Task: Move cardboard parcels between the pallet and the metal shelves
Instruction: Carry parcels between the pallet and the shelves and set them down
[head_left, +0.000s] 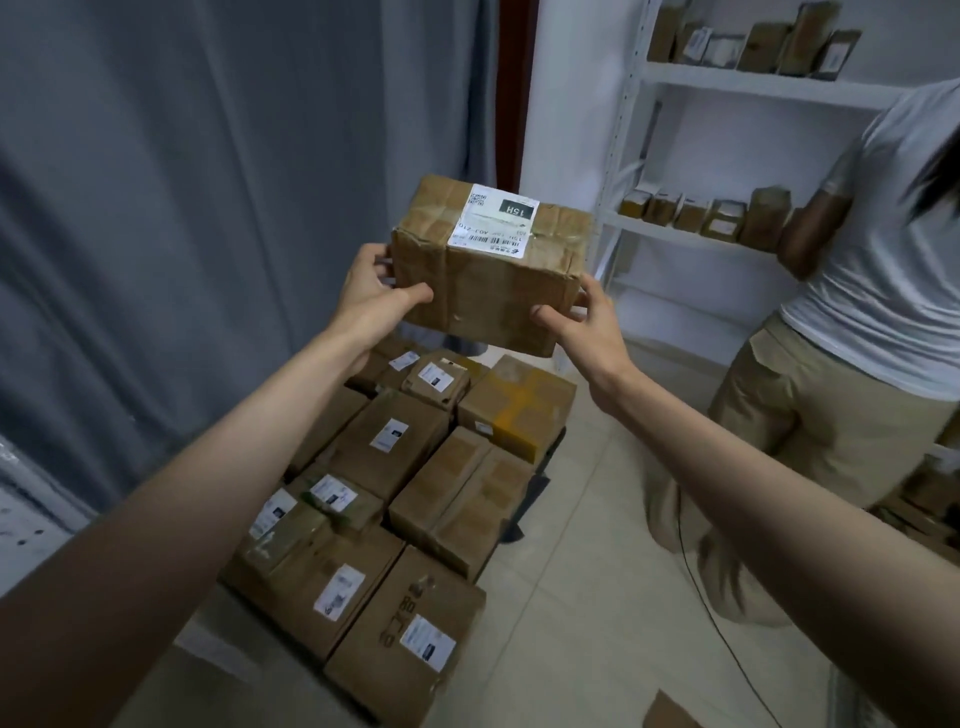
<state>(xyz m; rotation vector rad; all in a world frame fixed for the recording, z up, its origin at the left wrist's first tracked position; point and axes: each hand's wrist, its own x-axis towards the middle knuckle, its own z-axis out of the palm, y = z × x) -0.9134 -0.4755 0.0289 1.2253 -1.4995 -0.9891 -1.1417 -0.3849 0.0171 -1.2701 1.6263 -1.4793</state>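
I hold a taped cardboard parcel (488, 280) with a white shipping label on top, raised at chest height above the pile. My left hand (371, 296) grips its left end, thumb on the front face. My right hand (582, 322) grips its lower right corner. Below, several labelled cardboard parcels (395, 499) lie packed together on the pallet (540, 483), of which only a dark edge shows. White metal shelves (748, 83) stand at the right, with small parcels (706, 215) lined up on two levels.
Another person in a white top and beige trousers (872, 291) stands at the shelves on the right, one arm reaching to the middle shelf. Grey curtains (182, 208) hang along the left. A black cable (722, 639) runs over the pale tiled floor.
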